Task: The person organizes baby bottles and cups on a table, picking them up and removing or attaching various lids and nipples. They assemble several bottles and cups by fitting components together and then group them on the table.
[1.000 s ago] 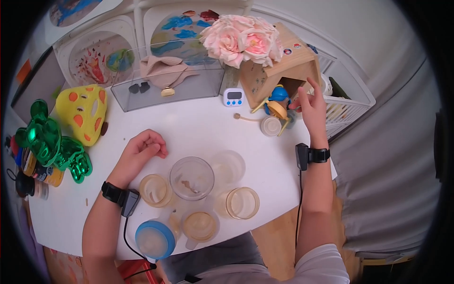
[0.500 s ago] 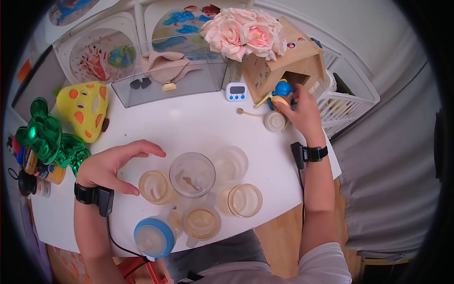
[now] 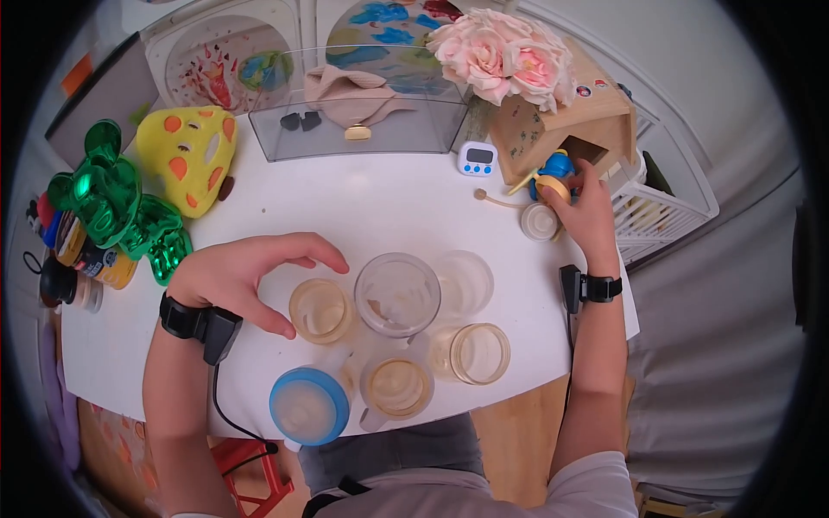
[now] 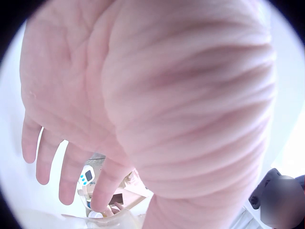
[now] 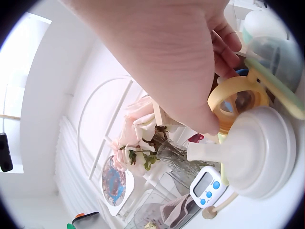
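My right hand (image 3: pixel 594 211) grips a yellow ring-shaped bottle collar (image 5: pixel 233 85) with handles, thumb on the near side and fingers beyond it. A blue piece (image 3: pixel 559 162) lies right behind the collar. Close in front is a whitish, funnel-like teat piece (image 5: pixel 262 150). On the left, my left hand (image 3: pixel 229 272) has its thumb and fingers spread beside a small amber-tinted bottle (image 3: pixel 320 341); its palm fills the left wrist view. A larger clear container (image 3: pixel 438 298) stands to the right of that bottle.
More clear bottles (image 3: pixel 480 354) and a blue-collared bottle (image 3: pixel 343 384) stand near the front edge. Behind are a white timer (image 3: pixel 477 159), a clear box (image 3: pixel 285 142), roses (image 3: pixel 505 56) and a wooden house (image 3: pixel 566 112). A green figure (image 3: pixel 108 194) and yellow plush (image 3: pixel 186 155) sit left.
My right hand has come down from beside the wooden house onto the yellow collar. The left hand has uncurled and spread beside the small bottle. The head view has shifted.
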Action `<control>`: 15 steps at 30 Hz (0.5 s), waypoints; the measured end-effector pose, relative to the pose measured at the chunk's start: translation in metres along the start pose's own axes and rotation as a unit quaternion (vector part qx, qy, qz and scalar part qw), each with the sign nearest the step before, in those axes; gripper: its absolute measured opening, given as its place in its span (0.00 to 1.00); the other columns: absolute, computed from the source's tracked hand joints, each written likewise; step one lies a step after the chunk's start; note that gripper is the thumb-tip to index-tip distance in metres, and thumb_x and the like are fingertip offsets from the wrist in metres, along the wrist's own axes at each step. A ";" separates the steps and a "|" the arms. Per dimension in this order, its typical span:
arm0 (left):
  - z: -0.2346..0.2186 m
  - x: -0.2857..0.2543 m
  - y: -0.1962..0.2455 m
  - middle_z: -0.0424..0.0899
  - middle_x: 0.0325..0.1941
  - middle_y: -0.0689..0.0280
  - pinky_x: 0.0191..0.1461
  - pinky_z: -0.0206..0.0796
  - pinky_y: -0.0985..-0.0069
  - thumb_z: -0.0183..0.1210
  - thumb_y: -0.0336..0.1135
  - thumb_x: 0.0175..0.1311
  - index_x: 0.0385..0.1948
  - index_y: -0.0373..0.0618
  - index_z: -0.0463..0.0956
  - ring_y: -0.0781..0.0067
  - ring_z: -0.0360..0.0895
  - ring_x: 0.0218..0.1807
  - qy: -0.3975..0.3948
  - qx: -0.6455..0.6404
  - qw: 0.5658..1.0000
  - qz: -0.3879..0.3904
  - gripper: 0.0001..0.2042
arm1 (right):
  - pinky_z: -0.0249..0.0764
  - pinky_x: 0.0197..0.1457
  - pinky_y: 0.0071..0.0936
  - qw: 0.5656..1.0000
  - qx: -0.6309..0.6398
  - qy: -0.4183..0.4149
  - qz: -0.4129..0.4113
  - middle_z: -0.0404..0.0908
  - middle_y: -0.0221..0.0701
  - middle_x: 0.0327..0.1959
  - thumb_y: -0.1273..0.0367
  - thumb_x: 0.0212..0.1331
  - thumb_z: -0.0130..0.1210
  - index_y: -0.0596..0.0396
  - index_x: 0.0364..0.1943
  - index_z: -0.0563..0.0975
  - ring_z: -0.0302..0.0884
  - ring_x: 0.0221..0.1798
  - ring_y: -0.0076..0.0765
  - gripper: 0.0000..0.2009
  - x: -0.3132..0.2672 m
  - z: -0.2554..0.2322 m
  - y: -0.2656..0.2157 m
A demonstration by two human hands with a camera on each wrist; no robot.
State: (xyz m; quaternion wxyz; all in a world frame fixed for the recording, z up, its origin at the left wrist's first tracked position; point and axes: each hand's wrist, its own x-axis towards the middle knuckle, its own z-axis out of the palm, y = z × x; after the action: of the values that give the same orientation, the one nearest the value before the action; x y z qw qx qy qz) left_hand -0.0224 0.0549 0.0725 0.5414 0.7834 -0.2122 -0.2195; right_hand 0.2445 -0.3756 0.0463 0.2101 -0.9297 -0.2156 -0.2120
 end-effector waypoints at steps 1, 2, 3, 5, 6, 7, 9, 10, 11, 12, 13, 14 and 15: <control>0.001 0.000 -0.001 0.74 0.73 0.62 0.80 0.56 0.65 0.81 0.35 0.48 0.70 0.42 0.72 0.65 0.69 0.75 0.002 -0.001 1.000 -0.001 0.42 | 0.78 0.58 0.43 1.000 0.000 0.001 -0.004 0.86 0.40 0.43 0.55 0.55 0.76 0.62 0.69 0.73 0.79 0.55 0.50 0.40 0.000 0.000 -0.001; 0.001 0.001 -0.002 0.75 0.73 0.65 0.79 0.57 0.65 0.80 0.34 0.49 0.70 0.45 0.72 0.67 0.69 0.75 -0.005 0.004 1.000 0.010 0.41 | 0.78 0.58 0.43 1.000 0.000 0.000 -0.005 0.86 0.40 0.43 0.55 0.55 0.76 0.62 0.69 0.73 0.79 0.55 0.50 0.40 0.000 0.000 -0.002; 0.001 0.001 -0.003 0.75 0.72 0.68 0.78 0.58 0.64 0.79 0.32 0.50 0.70 0.48 0.72 0.69 0.69 0.75 -0.012 0.010 1.000 0.022 0.40 | 0.78 0.57 0.43 1.000 0.005 0.002 -0.017 0.86 0.40 0.44 0.56 0.55 0.76 0.61 0.68 0.74 0.79 0.54 0.49 0.39 -0.001 -0.001 -0.003; 0.003 0.002 -0.003 0.76 0.72 0.68 0.78 0.59 0.64 0.79 0.32 0.50 0.70 0.48 0.72 0.69 0.70 0.74 -0.009 0.015 1.000 0.021 0.40 | 0.78 0.56 0.42 1.000 0.010 0.003 -0.027 0.86 0.40 0.44 0.57 0.55 0.75 0.60 0.68 0.74 0.80 0.53 0.49 0.38 -0.001 -0.001 -0.003; 0.004 0.002 -0.003 0.76 0.71 0.68 0.78 0.60 0.64 0.79 0.32 0.50 0.70 0.48 0.72 0.69 0.71 0.74 -0.007 0.021 1.000 0.021 0.40 | 0.78 0.56 0.42 0.999 0.021 0.003 -0.037 0.86 0.40 0.45 0.58 0.55 0.75 0.59 0.67 0.75 0.81 0.52 0.48 0.37 -0.001 -0.002 -0.003; 0.005 0.003 -0.002 0.76 0.71 0.68 0.78 0.60 0.64 0.79 0.32 0.50 0.70 0.48 0.72 0.69 0.71 0.74 -0.010 0.019 1.000 0.021 0.40 | 0.79 0.55 0.42 0.998 0.032 0.003 -0.047 0.86 0.40 0.46 0.58 0.55 0.74 0.58 0.67 0.75 0.81 0.51 0.48 0.36 -0.001 -0.002 -0.003; 0.008 0.005 -0.001 0.77 0.70 0.67 0.77 0.61 0.64 0.79 0.31 0.50 0.69 0.47 0.73 0.68 0.72 0.73 -0.009 0.006 1.000 0.011 0.39 | 0.79 0.55 0.42 0.998 0.043 0.006 -0.045 0.86 0.40 0.47 0.59 0.55 0.74 0.58 0.65 0.76 0.82 0.51 0.47 0.34 -0.001 -0.002 -0.004; 0.009 0.005 -0.002 0.77 0.70 0.67 0.77 0.61 0.64 0.79 0.31 0.50 0.69 0.47 0.73 0.68 0.72 0.73 -0.011 0.003 1.000 0.009 0.39 | 0.79 0.56 0.41 0.997 0.054 0.010 -0.046 0.86 0.40 0.47 0.60 0.55 0.74 0.58 0.64 0.76 0.83 0.51 0.47 0.33 -0.001 -0.002 -0.005; 0.010 0.006 -0.002 0.78 0.69 0.66 0.77 0.62 0.64 0.79 0.30 0.49 0.69 0.47 0.73 0.68 0.73 0.72 -0.006 0.001 1.000 0.006 0.39 | 0.79 0.56 0.41 0.998 0.054 0.006 -0.043 0.86 0.40 0.47 0.60 0.55 0.74 0.58 0.64 0.76 0.83 0.51 0.47 0.33 -0.001 -0.002 -0.007; 0.010 0.006 -0.003 0.78 0.69 0.65 0.77 0.62 0.64 0.79 0.30 0.49 0.68 0.46 0.74 0.68 0.74 0.72 -0.002 -0.001 1.000 0.003 0.39 | 0.80 0.56 0.41 0.997 0.058 0.009 -0.046 0.86 0.40 0.48 0.60 0.55 0.74 0.58 0.63 0.76 0.84 0.51 0.47 0.32 -0.001 -0.004 -0.009; 0.011 0.007 -0.004 0.78 0.69 0.65 0.77 0.62 0.64 0.79 0.30 0.49 0.68 0.46 0.74 0.68 0.74 0.72 -0.005 -0.005 1.000 0.000 0.39 | 0.80 0.57 0.41 0.997 0.062 0.012 -0.049 0.86 0.40 0.49 0.61 0.55 0.74 0.58 0.62 0.76 0.84 0.52 0.48 0.31 -0.002 -0.006 -0.012; 0.012 0.008 -0.004 0.79 0.68 0.65 0.76 0.63 0.65 0.79 0.30 0.49 0.68 0.46 0.74 0.67 0.74 0.71 -0.003 0.001 1.000 0.003 0.39 | 0.80 0.58 0.40 0.997 0.059 0.013 -0.049 0.86 0.40 0.49 0.62 0.55 0.74 0.58 0.62 0.76 0.85 0.53 0.47 0.31 -0.003 -0.008 -0.016; 0.012 0.008 -0.004 0.79 0.67 0.64 0.76 0.64 0.66 0.79 0.30 0.48 0.67 0.45 0.74 0.67 0.75 0.70 0.000 0.009 1.000 0.007 0.39 | 0.80 0.58 0.40 0.997 0.060 0.011 -0.047 0.86 0.40 0.49 0.62 0.55 0.74 0.58 0.62 0.76 0.85 0.53 0.47 0.31 -0.004 -0.007 -0.016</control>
State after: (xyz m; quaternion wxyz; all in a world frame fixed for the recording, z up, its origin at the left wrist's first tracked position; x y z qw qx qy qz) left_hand -0.0221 0.0427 0.0638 0.5362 0.7865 -0.2197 -0.2135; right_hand 0.2314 -0.3673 0.0554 0.2578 -0.9017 -0.2693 -0.2188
